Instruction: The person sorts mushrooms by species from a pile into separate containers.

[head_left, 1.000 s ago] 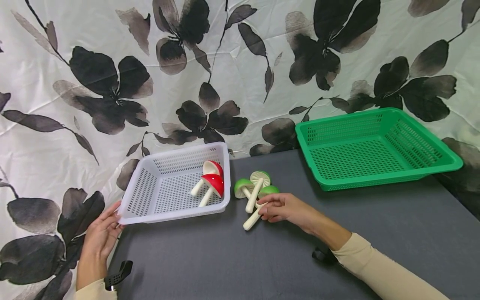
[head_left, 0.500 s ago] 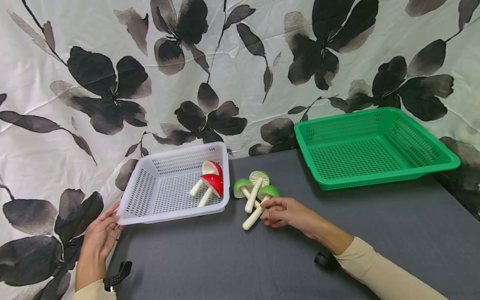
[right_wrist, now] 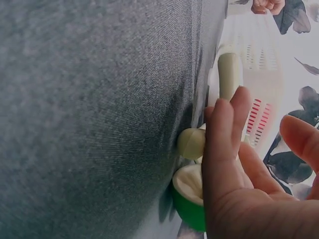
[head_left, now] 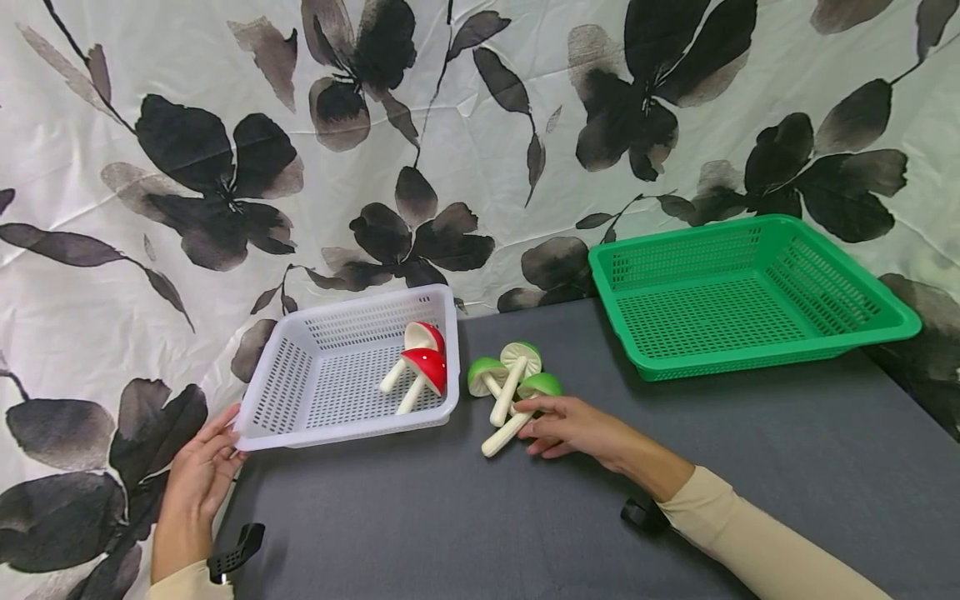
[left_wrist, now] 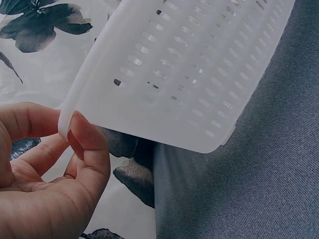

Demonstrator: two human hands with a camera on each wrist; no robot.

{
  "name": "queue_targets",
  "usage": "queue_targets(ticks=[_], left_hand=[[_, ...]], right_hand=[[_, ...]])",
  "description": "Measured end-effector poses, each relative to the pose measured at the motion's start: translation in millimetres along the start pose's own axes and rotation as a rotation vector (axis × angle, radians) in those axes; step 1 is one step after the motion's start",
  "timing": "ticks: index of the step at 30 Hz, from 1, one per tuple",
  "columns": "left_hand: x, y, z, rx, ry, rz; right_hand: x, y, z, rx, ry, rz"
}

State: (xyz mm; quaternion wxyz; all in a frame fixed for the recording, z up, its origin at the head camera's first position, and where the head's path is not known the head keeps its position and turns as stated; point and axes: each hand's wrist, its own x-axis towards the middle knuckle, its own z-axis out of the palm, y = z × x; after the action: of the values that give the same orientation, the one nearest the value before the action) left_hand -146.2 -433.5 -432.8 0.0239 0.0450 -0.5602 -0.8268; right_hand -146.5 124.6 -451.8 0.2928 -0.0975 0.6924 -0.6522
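Note:
My left hand (head_left: 201,479) pinches the near left corner of a white plastic basket (head_left: 337,437), thumb and fingers at its rim in the left wrist view. Two red-capped toy mushrooms (head_left: 425,371) lie inside at its right end. Just right of the basket, three green-capped toy mushrooms lie bunched on the table. The nearest green-capped mushroom (head_left: 504,435) slants over the others, its stem at the thumb and fingertips of my right hand (head_left: 577,432). In the right wrist view, that stem (right_wrist: 229,74) shows past the fingertips, its middle hidden by the hand.
A green plastic basket (head_left: 716,367) stands at the back right of the dark grey table (head_left: 435,517). Behind hangs a white cloth (head_left: 510,167) with dark flowers. Black straps (head_left: 238,550) sit at the wrists.
My right fingertips come over the front green-capped mushroom's stem, and that mushroom shifts slightly, its stem end going left. My left hand and both baskets stay in place.

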Motion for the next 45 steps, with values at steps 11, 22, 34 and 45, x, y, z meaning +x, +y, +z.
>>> queue_targets(ticks=[11, 22, 34, 45], left_hand=[[1.2, -1.3, 0.1, 0.0, -0.005, -0.005], [-0.6, 0.3, 1.3, -0.002, 0.011, 0.002], [-1.4, -0.3, 1.0, 0.001, -0.004, 0.009], [-1.1, -3.0, -1.0, 0.006, -0.01, 0.021]], right_hand=[[-5, -2, -3, -0.047, 0.072, 0.029], [-17, 1, -9, -0.044, 0.158, -0.021], [-23, 6, -15, -0.077, 0.248, 0.039], [-26, 9, -21, -0.05, 0.263, 0.012]])
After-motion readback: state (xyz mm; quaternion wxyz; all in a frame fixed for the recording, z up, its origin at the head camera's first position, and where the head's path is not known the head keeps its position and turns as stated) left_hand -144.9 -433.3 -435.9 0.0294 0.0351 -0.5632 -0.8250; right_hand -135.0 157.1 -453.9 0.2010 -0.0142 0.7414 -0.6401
